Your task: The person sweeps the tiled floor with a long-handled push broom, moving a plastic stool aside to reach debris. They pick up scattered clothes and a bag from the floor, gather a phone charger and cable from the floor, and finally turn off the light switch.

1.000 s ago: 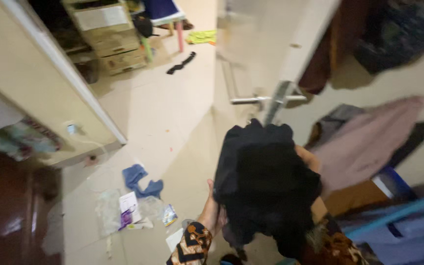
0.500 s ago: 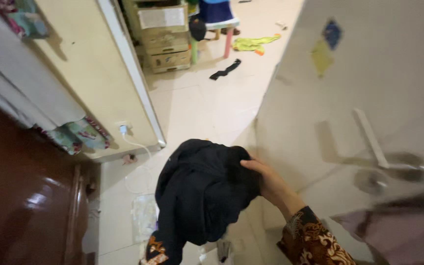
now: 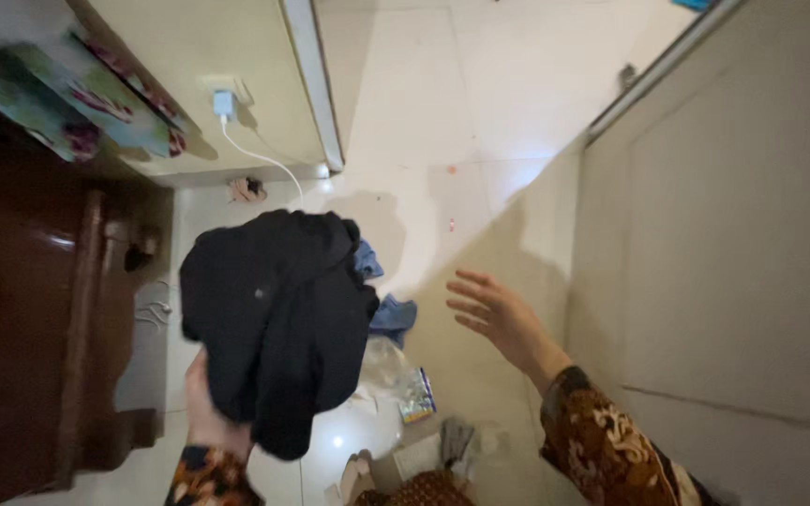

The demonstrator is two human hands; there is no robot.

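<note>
Item: dark garment (image 3: 274,319), black, bunched and folded over itself. Held up above the tiled floor (image 3: 480,103) by the left hand (image 3: 208,412), whose grip was closed on the cloth from beneath; the bundle hung over the fingers, likely gathered that way to keep loose ends off the floor.

Item: right hand (image 3: 494,314), patterned sleeve at the wrist. Grip released, fingers spread, nothing in it; it stood apart from the garment, out toward the pale door panel (image 3: 733,281) on the right.

Item: floor litter below the garment: blue cloth (image 3: 391,314), clear plastic wrapper (image 3: 386,361), small printed packet (image 3: 416,395).

Item: white charger plug (image 3: 223,101) in a wall socket, cable trailing down to the floor.

Item: dark wooden furniture (image 3: 39,328), along the left edge.

Item: patterned paper (image 3: 96,103), upper left, lying on a ledge.

Change against half a second earlier: the right hand then rested on the garment's right side; it had since let go and moved clear, leaving the left hand alone as carrier. The view had also tilted downward, losing the door handle.
</note>
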